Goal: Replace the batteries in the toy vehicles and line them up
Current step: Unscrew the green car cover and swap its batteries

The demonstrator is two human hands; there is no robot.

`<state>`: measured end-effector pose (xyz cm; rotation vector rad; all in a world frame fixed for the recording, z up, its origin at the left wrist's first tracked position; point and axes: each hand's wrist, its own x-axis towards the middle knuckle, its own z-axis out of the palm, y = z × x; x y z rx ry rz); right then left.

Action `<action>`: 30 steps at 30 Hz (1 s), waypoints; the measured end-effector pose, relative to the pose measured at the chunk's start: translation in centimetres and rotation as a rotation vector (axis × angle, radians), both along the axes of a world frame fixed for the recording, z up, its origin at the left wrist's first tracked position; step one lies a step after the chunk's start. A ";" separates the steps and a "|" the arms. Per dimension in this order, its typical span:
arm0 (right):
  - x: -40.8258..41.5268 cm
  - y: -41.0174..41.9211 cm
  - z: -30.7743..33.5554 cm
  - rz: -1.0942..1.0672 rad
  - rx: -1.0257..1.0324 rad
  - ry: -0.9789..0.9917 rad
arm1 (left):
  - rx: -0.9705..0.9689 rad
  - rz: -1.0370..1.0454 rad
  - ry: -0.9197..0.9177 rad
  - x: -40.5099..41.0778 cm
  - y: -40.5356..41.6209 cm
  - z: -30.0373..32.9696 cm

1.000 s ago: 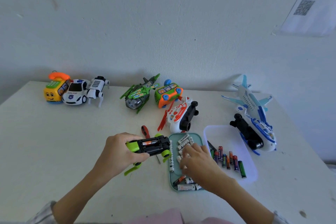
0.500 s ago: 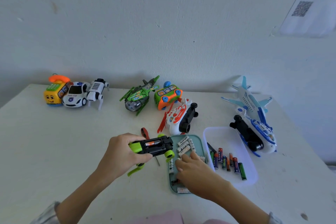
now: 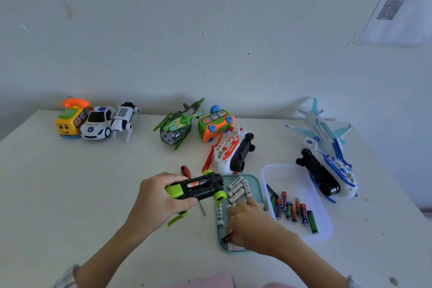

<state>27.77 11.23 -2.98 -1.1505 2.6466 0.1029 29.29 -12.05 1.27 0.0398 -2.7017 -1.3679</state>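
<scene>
On the white worktop (image 3: 70, 182), the left hand (image 3: 159, 201) grips the light, rigid green toy car (image 3: 198, 188) upturned beside the teal tray (image 3: 257, 182), where the right hand (image 3: 250, 220) curls over small, slippery batteries (image 3: 236, 188), grasp unclear.

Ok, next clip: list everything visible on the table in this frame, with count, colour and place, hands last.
table: one, white, against the wall
telephone toy: one, yellow and orange, far left
police car: one, white, beside the telephone toy
robot dog: one, white and black, right of the police car
helicopter: one, green, back centre
bus: one, green and orange, beside the helicopter
white helicopter: one, white and red, on its side, centre
planes: two, white and blue, right
screwdriver: one, red handle, behind the car
green tray: one, holds white batteries
clear tray: one, holds coloured batteries
car: one, black and green, upturned, battery showing
left hand: grips the car
right hand: over the green tray, grasp unclear
</scene>
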 end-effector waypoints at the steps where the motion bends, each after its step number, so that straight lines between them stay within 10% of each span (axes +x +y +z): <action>1: 0.1 -0.2 -0.2 0.027 0.042 0.046 | 0.001 0.002 0.001 0.0 0.0 0.0; 9: -0.9 -0.4 0.8 -0.195 -0.238 -0.137 | 0.025 0.018 -0.007 0.1 0.2 -0.1; 22: -3.0 -4.3 8.0 -0.784 -1.669 -1.008 | 0.148 0.121 0.102 1.2 -0.6 1.2; 30: -2.9 -8.3 8.5 -0.781 -1.691 -0.666 | 0.146 0.104 0.201 1.2 -4.0 1.5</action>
